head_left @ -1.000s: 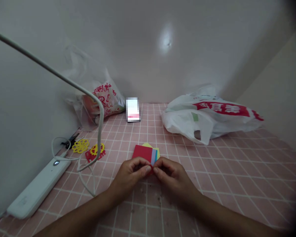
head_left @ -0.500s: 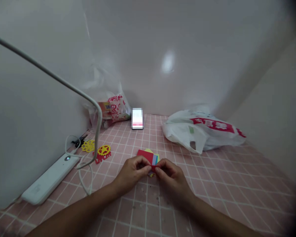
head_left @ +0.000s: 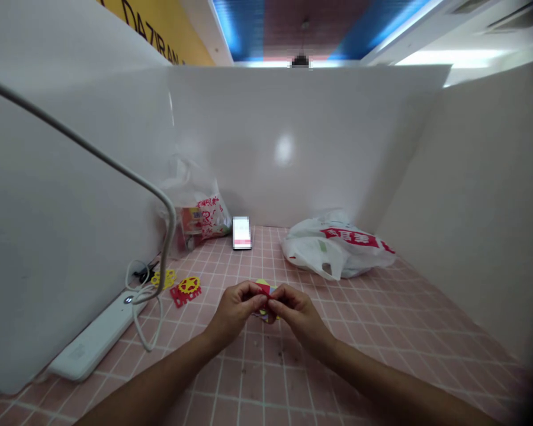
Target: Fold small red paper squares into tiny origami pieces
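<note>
A small piece of red paper [head_left: 265, 288] is pinched between my two hands at the middle of the table. My left hand [head_left: 238, 307] is closed on its left side, thumb and index finger together. From the right, my right hand [head_left: 298, 313] grips it with fingertips close to the left ones. Yellow and bluish paper pieces [head_left: 261, 316] lie on the table just beneath and behind the fingers, partly hidden by them.
On the left are a white power strip [head_left: 98, 337], a looping white cable [head_left: 171, 225], red cut-outs [head_left: 182, 296] and yellow cut-outs [head_left: 189, 285]. A phone [head_left: 242, 232] stands at the back between a clear bag [head_left: 213, 216] and a white bag [head_left: 311, 245].
The view has tilted up, showing the ceiling and wall top. The red paper between my hands shows less of its surface, and the hands cover more of the papers below.
</note>
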`<state>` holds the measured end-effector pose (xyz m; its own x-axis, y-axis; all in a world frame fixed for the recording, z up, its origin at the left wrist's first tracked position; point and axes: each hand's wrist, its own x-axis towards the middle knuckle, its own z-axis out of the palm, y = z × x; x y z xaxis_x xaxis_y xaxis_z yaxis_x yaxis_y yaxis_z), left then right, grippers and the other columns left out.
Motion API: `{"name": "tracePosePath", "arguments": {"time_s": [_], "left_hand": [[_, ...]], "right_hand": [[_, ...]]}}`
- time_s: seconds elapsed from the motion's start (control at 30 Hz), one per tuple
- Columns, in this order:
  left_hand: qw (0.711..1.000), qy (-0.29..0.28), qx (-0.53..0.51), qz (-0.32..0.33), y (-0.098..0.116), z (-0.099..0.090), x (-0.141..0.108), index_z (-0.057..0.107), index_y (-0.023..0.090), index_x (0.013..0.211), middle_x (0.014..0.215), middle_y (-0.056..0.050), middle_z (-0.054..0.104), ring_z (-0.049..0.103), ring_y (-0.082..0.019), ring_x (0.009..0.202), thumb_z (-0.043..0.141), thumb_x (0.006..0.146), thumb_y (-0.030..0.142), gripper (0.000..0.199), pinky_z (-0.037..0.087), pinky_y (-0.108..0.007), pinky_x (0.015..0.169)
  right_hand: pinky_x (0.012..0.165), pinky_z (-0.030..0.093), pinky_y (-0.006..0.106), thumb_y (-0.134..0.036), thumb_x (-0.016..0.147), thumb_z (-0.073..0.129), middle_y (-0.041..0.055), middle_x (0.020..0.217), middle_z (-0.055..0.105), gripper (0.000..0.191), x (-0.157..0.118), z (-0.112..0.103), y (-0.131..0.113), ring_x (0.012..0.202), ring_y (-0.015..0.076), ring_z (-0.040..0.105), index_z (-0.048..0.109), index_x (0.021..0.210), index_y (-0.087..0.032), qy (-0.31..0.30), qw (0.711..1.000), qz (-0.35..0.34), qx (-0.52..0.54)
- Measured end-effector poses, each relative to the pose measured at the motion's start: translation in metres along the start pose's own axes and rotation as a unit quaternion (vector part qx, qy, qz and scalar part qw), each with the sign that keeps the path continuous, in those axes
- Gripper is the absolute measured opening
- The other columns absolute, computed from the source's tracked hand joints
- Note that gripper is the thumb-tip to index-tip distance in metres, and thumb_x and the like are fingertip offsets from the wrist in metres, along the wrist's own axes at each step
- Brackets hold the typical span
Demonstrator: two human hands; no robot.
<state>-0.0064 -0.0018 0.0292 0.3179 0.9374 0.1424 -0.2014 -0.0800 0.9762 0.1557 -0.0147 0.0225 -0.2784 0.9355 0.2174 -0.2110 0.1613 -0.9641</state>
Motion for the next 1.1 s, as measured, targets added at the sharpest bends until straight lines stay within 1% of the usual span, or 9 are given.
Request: {"name": "tracePosePath", "arguments": {"time_s": [0.07,0.13,0.23,0.33,0.57,0.73,0.83,0.97,1.1], "left_hand": [[0.999,0.004,0.034,-0.001,0.001,-0.001,-0.001,0.067,0.012,0.08,0.062,0.0,0.066,0.061,-0.012,0.052,0.07,0.078,0.03,0.018,0.045,-0.021,0.046],[0.999,-0.011,0.05,-0.009,0.0,-0.002,-0.001,0.067,0.012,0.081,0.061,0.0,0.065,0.058,-0.011,0.049,0.07,0.078,0.03,0.018,0.044,-0.02,0.044],[0.998,-0.048,0.046,-0.011,-0.002,-0.001,-0.002,0.068,0.012,0.081,0.065,-0.002,0.068,0.062,-0.012,0.056,0.07,0.076,0.028,0.017,0.05,-0.023,0.054],[0.996,-0.071,0.048,-0.009,-0.002,0.001,-0.003,0.069,0.012,0.08,0.067,-0.002,0.069,0.063,-0.012,0.06,0.07,0.076,0.028,0.016,0.051,-0.024,0.06],[0.993,-0.08,0.081,-0.015,-0.003,0.0,-0.002,0.07,0.013,0.078,0.064,-0.001,0.067,0.061,-0.011,0.056,0.071,0.075,0.024,0.011,0.048,-0.022,0.058],[0.986,-0.092,0.142,-0.008,-0.003,0.003,-0.005,0.072,0.013,0.077,0.067,-0.001,0.065,0.061,-0.011,0.056,0.069,0.076,0.022,0.01,0.048,-0.023,0.057],[0.984,-0.093,0.152,-0.029,-0.005,0.006,-0.007,0.072,0.012,0.079,0.07,-0.002,0.065,0.061,-0.011,0.056,0.068,0.077,0.024,0.012,0.048,-0.023,0.057],[0.984,-0.099,0.123,-0.079,-0.01,0.008,-0.007,0.072,0.013,0.078,0.069,-0.002,0.066,0.06,-0.011,0.055,0.069,0.076,0.027,0.015,0.046,-0.023,0.055],[0.985,-0.104,0.093,-0.104,-0.011,0.008,-0.005,0.071,0.013,0.076,0.065,-0.001,0.065,0.058,-0.011,0.055,0.07,0.074,0.028,0.015,0.046,-0.023,0.055]], "right_hand": [[0.06,0.046,0.026,-0.046,0.083,0.069,0.0002,0.067,0.065,0.032,0.0,-0.002,-0.004,0.059,0.0126,0.059,0.059,0.077,-0.016,-0.019,1.0,0.013,-0.021],[0.059,0.046,0.026,-0.05,0.088,0.062,0.0006,0.066,0.064,0.036,-0.002,-0.005,-0.008,0.057,0.0121,0.058,0.058,0.077,-0.015,-0.023,0.999,0.022,-0.021],[0.055,0.046,0.024,-0.051,0.085,0.065,0.0009,0.067,0.063,0.038,-0.009,-0.007,-0.009,0.056,0.0112,0.057,0.058,0.075,-0.015,-0.025,0.999,0.025,-0.003],[0.052,0.047,0.024,-0.048,0.083,0.068,0.0017,0.072,0.064,0.035,-0.016,-0.008,-0.006,0.055,0.0111,0.058,0.06,0.077,-0.015,-0.037,0.999,0.026,0.014],[0.051,0.049,0.023,-0.043,0.082,0.071,0.0004,0.072,0.062,0.031,-0.022,-0.015,0.005,0.053,0.0097,0.058,0.059,0.077,-0.015,-0.016,0.999,0.014,-0.04],[0.051,0.049,0.024,-0.044,0.082,0.07,-0.0014,0.07,0.058,0.031,-0.025,-0.019,0.013,0.053,0.0099,0.056,0.057,0.08,-0.017,-0.022,0.999,0.03,-0.019],[0.053,0.049,0.023,-0.04,0.083,0.07,-0.0018,0.074,0.057,0.026,-0.029,-0.021,0.017,0.059,0.0105,0.056,0.056,0.085,-0.018,0.002,1.0,0.004,-0.021],[0.056,0.045,0.023,-0.033,0.088,0.065,-0.0005,0.076,0.06,0.018,-0.034,-0.023,0.017,0.064,0.0117,0.055,0.058,0.097,-0.02,0.017,0.996,-0.034,-0.084],[0.058,0.042,0.024,-0.027,0.089,0.062,-0.0001,0.074,0.06,0.009,-0.034,-0.025,0.01,0.063,0.0114,0.054,0.06,0.086,-0.018,-0.011,0.991,-0.034,-0.129]]}}
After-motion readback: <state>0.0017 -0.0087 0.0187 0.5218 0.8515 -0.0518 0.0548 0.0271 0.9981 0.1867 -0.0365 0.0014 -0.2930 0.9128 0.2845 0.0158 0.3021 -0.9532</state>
